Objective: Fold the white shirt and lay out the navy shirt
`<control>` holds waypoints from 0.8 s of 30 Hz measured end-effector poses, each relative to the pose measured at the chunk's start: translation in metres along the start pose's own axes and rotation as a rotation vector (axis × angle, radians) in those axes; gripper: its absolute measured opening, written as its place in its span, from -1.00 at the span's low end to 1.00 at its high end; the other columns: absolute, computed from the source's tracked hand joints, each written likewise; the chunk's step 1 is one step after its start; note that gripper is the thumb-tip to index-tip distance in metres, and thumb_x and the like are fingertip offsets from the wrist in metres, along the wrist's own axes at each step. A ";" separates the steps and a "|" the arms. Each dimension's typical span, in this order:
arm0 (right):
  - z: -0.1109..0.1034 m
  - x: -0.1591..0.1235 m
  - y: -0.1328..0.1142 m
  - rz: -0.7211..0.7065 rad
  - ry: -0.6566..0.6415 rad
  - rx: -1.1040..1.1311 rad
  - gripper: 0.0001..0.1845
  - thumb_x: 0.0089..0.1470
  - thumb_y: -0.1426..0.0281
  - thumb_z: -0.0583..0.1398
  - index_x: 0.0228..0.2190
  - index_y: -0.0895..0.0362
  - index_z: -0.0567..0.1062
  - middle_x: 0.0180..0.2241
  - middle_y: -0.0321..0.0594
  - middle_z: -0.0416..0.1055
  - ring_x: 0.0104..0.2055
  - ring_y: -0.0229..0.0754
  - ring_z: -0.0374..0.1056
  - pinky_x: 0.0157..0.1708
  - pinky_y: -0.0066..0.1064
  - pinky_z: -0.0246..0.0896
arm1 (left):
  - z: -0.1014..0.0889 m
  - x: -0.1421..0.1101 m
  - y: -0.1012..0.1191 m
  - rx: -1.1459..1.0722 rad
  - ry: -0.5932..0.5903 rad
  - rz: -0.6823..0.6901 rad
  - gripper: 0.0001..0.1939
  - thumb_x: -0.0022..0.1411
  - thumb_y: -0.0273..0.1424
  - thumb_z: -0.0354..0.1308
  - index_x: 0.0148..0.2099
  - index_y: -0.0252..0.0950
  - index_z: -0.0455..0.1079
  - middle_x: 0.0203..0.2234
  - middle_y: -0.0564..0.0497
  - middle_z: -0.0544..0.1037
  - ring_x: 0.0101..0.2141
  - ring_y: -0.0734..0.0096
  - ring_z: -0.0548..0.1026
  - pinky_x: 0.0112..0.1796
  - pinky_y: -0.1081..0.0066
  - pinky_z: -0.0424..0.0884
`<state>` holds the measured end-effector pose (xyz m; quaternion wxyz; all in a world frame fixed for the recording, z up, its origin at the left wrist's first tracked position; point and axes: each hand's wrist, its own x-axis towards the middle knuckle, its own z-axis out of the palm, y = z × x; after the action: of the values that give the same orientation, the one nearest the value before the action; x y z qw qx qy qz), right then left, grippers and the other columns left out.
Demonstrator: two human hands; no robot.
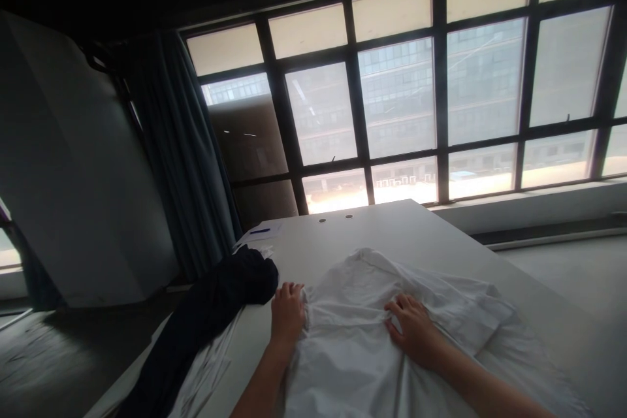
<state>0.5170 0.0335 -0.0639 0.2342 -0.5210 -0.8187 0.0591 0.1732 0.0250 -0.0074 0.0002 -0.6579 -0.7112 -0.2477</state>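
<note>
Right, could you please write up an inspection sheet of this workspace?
Surface: white table, two small round fittings near its far edge.
Things in hand: rumpled white cloth.
Clutter: bundled dark cloth on the left over whitish material; a pen on paper behind.
Grippers: bare hands; left hand at the white cloth's left edge, right hand on top; grip unclear.
Cables: nothing seen on the table; a dark pipe or cable, too dim to tell, high left.
Surroundings: gridded windows ahead, dark curtain left of them.
</note>
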 end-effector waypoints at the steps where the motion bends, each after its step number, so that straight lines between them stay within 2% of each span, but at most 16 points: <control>1: 0.000 0.000 0.000 -0.001 0.000 -0.001 -0.61 0.20 0.18 0.12 0.00 0.02 0.51 -0.03 -0.07 0.41 0.05 0.05 0.27 0.15 -0.14 0.05 | 0.005 -0.003 0.003 0.026 0.005 0.029 -0.53 0.27 -0.50 0.01 0.22 -0.27 0.37 0.23 -0.22 0.29 0.24 -0.03 0.19 0.23 0.04 0.04; 5: -0.001 -0.001 -0.004 -0.023 -0.006 -0.019 -0.62 0.20 0.21 0.11 0.00 0.03 0.50 -0.04 -0.06 0.42 0.04 0.05 0.28 0.14 -0.14 0.07 | 0.026 -0.015 0.018 0.136 -0.022 0.226 -0.48 0.33 -0.23 0.09 0.31 -0.14 0.31 0.40 -0.10 0.10 0.38 -0.04 -0.05 0.33 0.01 -0.22; 7: -0.003 -0.002 -0.007 -0.022 -0.012 -0.034 -0.65 0.21 0.24 0.10 -0.05 0.05 0.52 -0.06 -0.05 0.43 0.04 0.05 0.29 0.14 -0.13 0.07 | 0.034 -0.019 0.021 0.158 -0.127 0.315 -0.40 0.36 -0.10 0.05 0.38 -0.11 0.21 0.43 -0.08 0.01 0.40 -0.05 -0.12 0.33 -0.02 -0.25; 10: -0.017 0.000 -0.008 -0.073 -0.108 0.015 -0.64 0.15 0.26 0.15 -0.05 0.07 0.53 -0.04 -0.04 0.44 0.05 0.05 0.32 0.12 -0.16 0.12 | 0.038 -0.021 0.021 0.115 -0.359 0.295 -0.29 0.36 0.06 -0.02 0.44 -0.08 0.09 0.43 -0.10 -0.01 0.40 -0.07 -0.10 0.33 -0.07 -0.22; 13: -0.044 0.009 0.007 -0.130 -0.279 0.203 -0.51 0.10 0.19 0.20 0.06 0.04 0.46 -0.08 -0.11 0.51 -0.06 -0.04 0.42 -0.02 -0.29 0.25 | 0.030 -0.020 0.020 0.088 -0.488 0.222 -0.21 0.29 0.09 0.05 0.44 -0.10 0.06 0.43 -0.14 0.01 0.40 -0.10 -0.08 0.32 -0.09 -0.22; 14: -0.054 0.013 0.016 -0.108 -0.285 0.229 -0.50 0.12 0.18 0.19 0.08 0.05 0.44 -0.13 -0.12 0.54 -0.12 -0.06 0.45 -0.08 -0.31 0.28 | 0.025 -0.019 0.020 0.087 -0.517 0.210 -0.19 0.25 0.08 0.11 0.44 -0.10 0.09 0.42 -0.15 0.03 0.39 -0.11 -0.06 0.32 -0.08 -0.18; 16: -0.069 0.018 0.040 0.000 -0.218 0.160 -0.49 0.14 0.18 0.16 0.08 0.11 0.43 -0.17 -0.08 0.57 -0.16 -0.03 0.48 -0.11 -0.28 0.29 | 0.013 -0.018 0.022 0.095 -0.561 0.198 -0.16 0.15 0.05 0.22 0.40 -0.11 0.18 0.39 -0.17 0.12 0.36 -0.12 0.06 0.31 -0.02 -0.06; 18: -0.077 0.020 0.066 0.128 -0.180 0.019 -0.41 0.05 0.20 0.23 0.09 0.17 0.42 -0.09 0.05 0.56 -0.06 0.08 0.48 -0.05 -0.20 0.28 | 0.002 -0.018 0.025 0.108 -0.590 0.198 -0.18 0.06 0.02 0.31 0.33 -0.11 0.30 0.31 -0.16 0.27 0.27 -0.09 0.25 0.24 0.09 0.15; 21: -0.073 0.016 0.099 0.231 -0.267 -0.033 -0.27 -0.11 0.23 0.35 0.11 0.16 0.43 0.05 0.12 0.50 0.09 0.18 0.41 0.05 -0.14 0.24 | -0.011 -0.020 0.030 0.146 -0.615 0.190 -0.33 0.01 0.07 0.31 0.13 -0.11 0.50 0.07 -0.12 0.53 0.01 -0.03 0.51 0.03 0.15 0.39; 24: -0.063 0.014 0.115 0.243 -0.261 0.078 -0.49 -0.06 0.27 0.31 -0.02 0.11 0.52 0.02 0.02 0.53 0.12 0.12 0.39 0.10 -0.17 0.19 | -0.017 -0.022 0.034 0.209 -0.600 0.153 -0.47 0.06 0.11 0.26 -0.09 -0.15 0.59 -0.19 -0.11 0.64 -0.16 -0.05 0.57 -0.11 0.11 0.44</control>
<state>0.6355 0.0882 -0.0432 0.1372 -0.5944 -0.7703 0.1857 0.2023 -0.0014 0.0125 -0.1232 -0.7497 -0.6495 0.0320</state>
